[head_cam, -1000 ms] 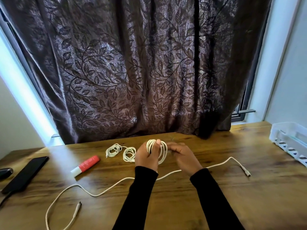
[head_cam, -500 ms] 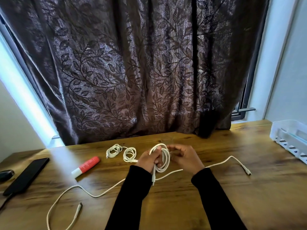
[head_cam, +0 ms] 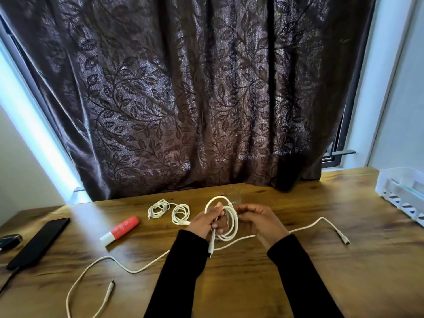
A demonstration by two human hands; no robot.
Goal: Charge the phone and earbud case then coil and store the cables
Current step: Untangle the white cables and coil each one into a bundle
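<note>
Left hand: my left hand (head_cam: 207, 222) holds the coiled cable (head_cam: 226, 222); my fingers (head_cam: 219, 226) are curled tight through the loops, thumb along the front.
Right hand: my right hand (head_cam: 260, 220) is just beside the coil; its fingers are bunched together at the coil's right edge, though I cannot tell whether they pinch a strand.
Coiled cable: smooth white cord in round upright loops, raised off the counter (head_cam: 229, 283), with a stiff straight plug end (head_cam: 210, 247) hanging below my left palm.
Loose cable: a second white cord (head_cam: 128, 268) lies in a long wavy line across the counter, passing under my wrists; one plug (head_cam: 344, 238) rests to the right, the other end (head_cam: 109, 289) curves back at lower left.
Finished bundles: two small coils (head_cam: 169, 211) of thin white cord lie flat, side by side, beyond my left hand.
Phone: a flat black matte slab (head_cam: 39, 242) at far left, a dark lead leaving its near end.
Dark case: a rounded glossy shape (head_cam: 9, 239) at the left edge, too cropped for me to identify.
Tube: a red cylinder with a white cap (head_cam: 120, 230), lying on its side.
Tray: a white slotted plastic basket (head_cam: 401, 191) at far right.
Counter: warm brown wood grain with a sheen.
Curtain: dark brown fabric (head_cam: 183, 99) with a leaf-vine pattern.
</note>
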